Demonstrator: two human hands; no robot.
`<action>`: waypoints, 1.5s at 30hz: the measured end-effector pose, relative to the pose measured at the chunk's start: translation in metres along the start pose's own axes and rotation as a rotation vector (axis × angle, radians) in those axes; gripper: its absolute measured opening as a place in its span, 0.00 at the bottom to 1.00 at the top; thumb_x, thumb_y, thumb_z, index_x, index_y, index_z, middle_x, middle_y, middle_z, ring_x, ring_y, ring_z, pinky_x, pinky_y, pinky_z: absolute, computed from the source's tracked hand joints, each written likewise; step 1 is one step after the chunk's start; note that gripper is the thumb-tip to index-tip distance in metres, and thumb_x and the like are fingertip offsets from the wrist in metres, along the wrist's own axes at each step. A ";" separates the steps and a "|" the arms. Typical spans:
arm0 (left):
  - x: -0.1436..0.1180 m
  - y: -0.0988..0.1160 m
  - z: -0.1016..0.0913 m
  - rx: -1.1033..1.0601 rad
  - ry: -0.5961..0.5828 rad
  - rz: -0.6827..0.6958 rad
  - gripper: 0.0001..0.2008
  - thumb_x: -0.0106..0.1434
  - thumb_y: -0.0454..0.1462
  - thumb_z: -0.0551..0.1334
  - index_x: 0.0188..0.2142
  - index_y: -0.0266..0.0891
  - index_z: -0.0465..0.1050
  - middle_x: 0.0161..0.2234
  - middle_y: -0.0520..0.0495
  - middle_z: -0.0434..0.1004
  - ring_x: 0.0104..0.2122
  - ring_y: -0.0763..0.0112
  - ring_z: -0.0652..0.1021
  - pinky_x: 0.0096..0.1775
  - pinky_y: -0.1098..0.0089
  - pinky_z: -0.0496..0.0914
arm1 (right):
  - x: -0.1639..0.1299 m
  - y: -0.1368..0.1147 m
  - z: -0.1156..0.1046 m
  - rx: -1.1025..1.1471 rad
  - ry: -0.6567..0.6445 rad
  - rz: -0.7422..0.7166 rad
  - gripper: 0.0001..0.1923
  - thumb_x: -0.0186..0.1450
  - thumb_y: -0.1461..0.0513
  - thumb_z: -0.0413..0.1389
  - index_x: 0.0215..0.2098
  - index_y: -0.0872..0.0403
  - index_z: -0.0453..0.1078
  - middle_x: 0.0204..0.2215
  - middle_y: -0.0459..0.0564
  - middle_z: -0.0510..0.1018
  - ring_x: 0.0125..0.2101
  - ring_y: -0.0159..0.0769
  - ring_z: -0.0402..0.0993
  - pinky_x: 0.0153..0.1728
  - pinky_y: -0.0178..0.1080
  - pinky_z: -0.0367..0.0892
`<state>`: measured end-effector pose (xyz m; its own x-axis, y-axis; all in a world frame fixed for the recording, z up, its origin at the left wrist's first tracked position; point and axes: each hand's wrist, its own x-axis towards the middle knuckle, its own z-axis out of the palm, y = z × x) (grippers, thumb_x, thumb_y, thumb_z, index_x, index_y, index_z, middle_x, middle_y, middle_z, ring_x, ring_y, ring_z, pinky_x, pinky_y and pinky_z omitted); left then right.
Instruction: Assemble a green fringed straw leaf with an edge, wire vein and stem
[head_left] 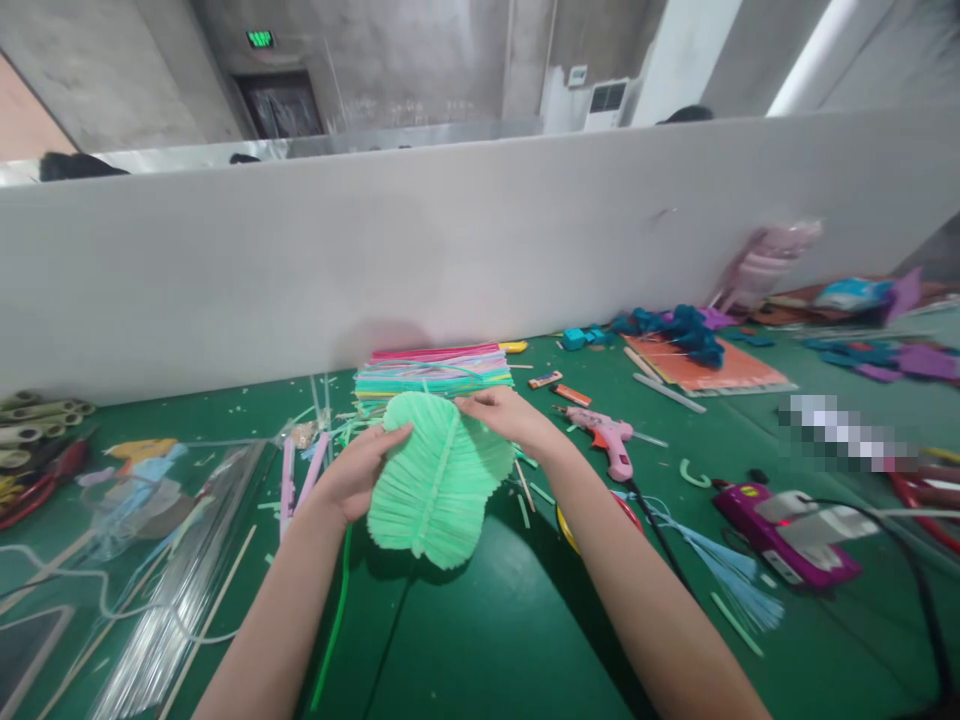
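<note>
A light green fuzzy leaf (431,490), built from rows of pipe cleaners on either side of a central rib, is held up above the table. My left hand (361,470) grips its left edge, thumb on the front and the fingers partly hidden behind. At the upper right edge, my right hand (506,412) pinches the leaf between thumb and fingers. Just behind it lies a stack of coloured pipe cleaners (435,368) in pink, lilac, teal and yellow. A pink glue gun (611,437) rests to the right of my right hand.
A magenta power strip (787,535) with plugs and cables sits at the right. Clear plastic-wrapped rods (180,570) lie at the left. Orange sheets (709,365) with dark blue pieces are at the back right. A white partition (465,240) borders the green table (480,650).
</note>
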<state>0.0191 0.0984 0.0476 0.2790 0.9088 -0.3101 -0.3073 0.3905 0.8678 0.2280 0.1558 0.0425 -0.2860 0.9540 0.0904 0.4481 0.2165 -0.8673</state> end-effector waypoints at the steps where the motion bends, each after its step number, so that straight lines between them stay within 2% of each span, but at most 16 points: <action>1: 0.001 -0.001 0.000 -0.007 0.002 -0.007 0.14 0.61 0.34 0.63 0.46 0.33 0.75 0.41 0.38 0.82 0.40 0.59 0.81 0.44 0.62 0.75 | 0.000 0.000 0.001 -0.025 -0.016 -0.019 0.22 0.62 0.50 0.51 0.17 0.54 0.57 0.15 0.38 0.51 0.19 0.27 0.48 0.22 0.34 0.45; 5: 0.004 -0.004 0.000 -0.038 0.012 -0.026 0.13 0.61 0.34 0.62 0.46 0.32 0.75 0.40 0.37 0.82 0.40 0.58 0.81 0.45 0.60 0.75 | 0.002 -0.001 0.005 -0.106 -0.033 -0.059 0.21 0.64 0.53 0.48 0.17 0.53 0.51 0.16 0.38 0.49 0.19 0.26 0.45 0.23 0.35 0.41; 13: 0.006 -0.007 -0.004 -0.066 0.026 -0.031 0.11 0.61 0.32 0.62 0.44 0.31 0.76 0.39 0.36 0.82 0.40 0.57 0.81 0.45 0.59 0.75 | 0.003 0.000 0.011 -0.185 0.015 -0.093 0.20 0.64 0.56 0.48 0.17 0.53 0.52 0.15 0.39 0.52 0.19 0.27 0.48 0.23 0.36 0.43; 21: 0.011 -0.008 -0.010 -0.065 0.020 -0.033 0.13 0.61 0.33 0.63 0.45 0.31 0.76 0.41 0.36 0.82 0.41 0.58 0.81 0.45 0.61 0.75 | 0.005 0.002 0.017 -0.173 0.060 -0.093 0.19 0.63 0.53 0.50 0.19 0.55 0.62 0.16 0.40 0.60 0.20 0.28 0.53 0.23 0.34 0.47; 27: -0.010 -0.017 -0.014 -0.035 0.042 -0.086 0.18 0.59 0.34 0.66 0.49 0.32 0.73 0.42 0.36 0.81 0.38 0.58 0.82 0.43 0.62 0.76 | 0.006 -0.001 0.016 -0.135 0.166 -0.097 0.19 0.63 0.52 0.49 0.22 0.56 0.67 0.18 0.42 0.66 0.21 0.30 0.58 0.25 0.34 0.51; 31: -0.029 -0.029 -0.023 -0.034 0.057 -0.073 0.20 0.59 0.34 0.66 0.51 0.33 0.72 0.44 0.36 0.80 0.40 0.58 0.81 0.44 0.62 0.76 | 0.003 -0.008 0.017 -0.060 0.122 -0.137 0.20 0.63 0.50 0.51 0.28 0.56 0.72 0.24 0.47 0.76 0.26 0.33 0.68 0.28 0.34 0.59; 33: -0.034 -0.032 -0.033 -0.082 0.102 -0.010 0.21 0.60 0.34 0.65 0.53 0.35 0.70 0.45 0.37 0.80 0.42 0.58 0.81 0.45 0.62 0.76 | 0.001 -0.010 0.018 0.007 0.107 -0.141 0.20 0.64 0.49 0.51 0.35 0.56 0.74 0.32 0.50 0.80 0.32 0.36 0.74 0.34 0.35 0.65; 36: -0.035 -0.030 -0.051 -0.215 0.262 0.140 0.19 0.62 0.32 0.62 0.53 0.38 0.70 0.45 0.40 0.80 0.42 0.61 0.81 0.43 0.64 0.77 | 0.002 -0.006 0.018 0.003 0.123 -0.106 0.23 0.68 0.49 0.45 0.44 0.57 0.73 0.38 0.53 0.80 0.37 0.37 0.77 0.39 0.38 0.68; 38: -0.035 -0.025 -0.063 -0.313 0.416 0.244 0.17 0.64 0.30 0.59 0.52 0.38 0.71 0.43 0.41 0.81 0.39 0.64 0.82 0.39 0.66 0.78 | 0.004 -0.001 0.018 -0.071 0.114 -0.084 0.22 0.69 0.51 0.45 0.43 0.57 0.74 0.38 0.53 0.81 0.37 0.37 0.77 0.39 0.37 0.68; 41: -0.035 -0.017 -0.077 -0.401 0.612 0.329 0.14 0.65 0.30 0.57 0.49 0.38 0.72 0.35 0.46 0.82 0.28 0.71 0.82 0.29 0.73 0.77 | 0.004 0.003 0.023 -0.174 0.063 -0.069 0.15 0.66 0.56 0.52 0.39 0.57 0.76 0.38 0.54 0.81 0.39 0.40 0.77 0.41 0.38 0.67; 45: -0.038 -0.015 -0.086 -0.429 0.743 0.351 0.12 0.64 0.33 0.58 0.47 0.40 0.72 0.28 0.53 0.81 0.21 0.75 0.79 0.21 0.78 0.73 | -0.004 0.002 0.046 -0.324 -0.026 -0.069 0.11 0.62 0.60 0.57 0.39 0.56 0.77 0.37 0.54 0.82 0.37 0.41 0.77 0.39 0.37 0.66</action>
<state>-0.0654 0.0707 0.0135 -0.5033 0.7881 -0.3544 -0.6156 -0.0392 0.7871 0.1914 0.1427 0.0183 -0.3443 0.9302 0.1271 0.6722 0.3388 -0.6583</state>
